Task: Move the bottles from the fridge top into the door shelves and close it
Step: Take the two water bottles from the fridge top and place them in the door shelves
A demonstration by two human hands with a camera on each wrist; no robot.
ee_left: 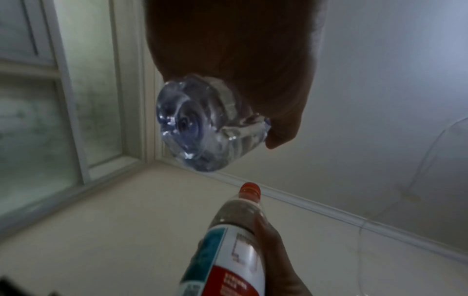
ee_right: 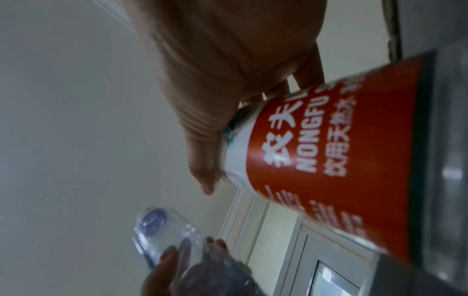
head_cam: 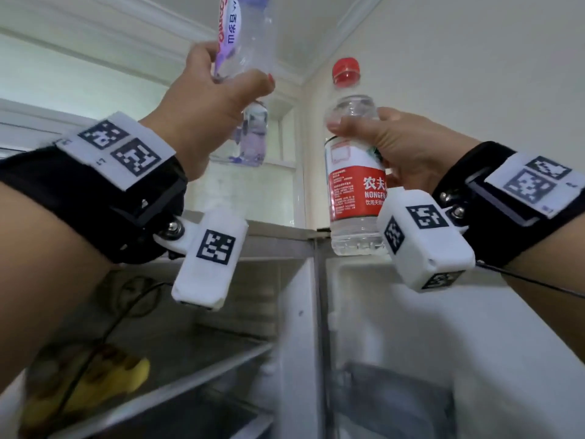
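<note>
**Two bottles in the air above an open fridge: watch the slip and the knock**

Your left hand (head_cam: 209,99) has a purple-labelled water bottle (head_cam: 235,36) grasped low on its body, lifted high and leaning away from upright, its clear base (ee_left: 192,124) pointing back toward your wrist. That low hold on a smooth, ribbed wall is the weak point, I judge: with most of the bottle's length beyond the fingers, it could pivot or slide out as you swing it down.

Your right hand (head_cam: 395,147) grasps the red-capped Nongfu bottle (head_cam: 354,185) around the shoulder and upper label, thumb toward the neck. The bottle stands close to upright, its base right at the right front corner of the fridge top (head_cam: 278,232); whether it rests there or has cleared it cannot be told. If it has not cleared, dragging it forward could catch the edge and tip it.

A third bottle, purple-tinted (head_cam: 253,137), stands further back on the fridge top behind your left hand, so a careless sweep could topple it.

Both forearms are raised, wrists bent back, palms facing inward. The fridge door (head_cam: 443,343) hangs open on the right, its shelves (head_cam: 389,403) low and blurred. With both hands full, lowering together risks the bottles colliding; go one at a time.
</note>
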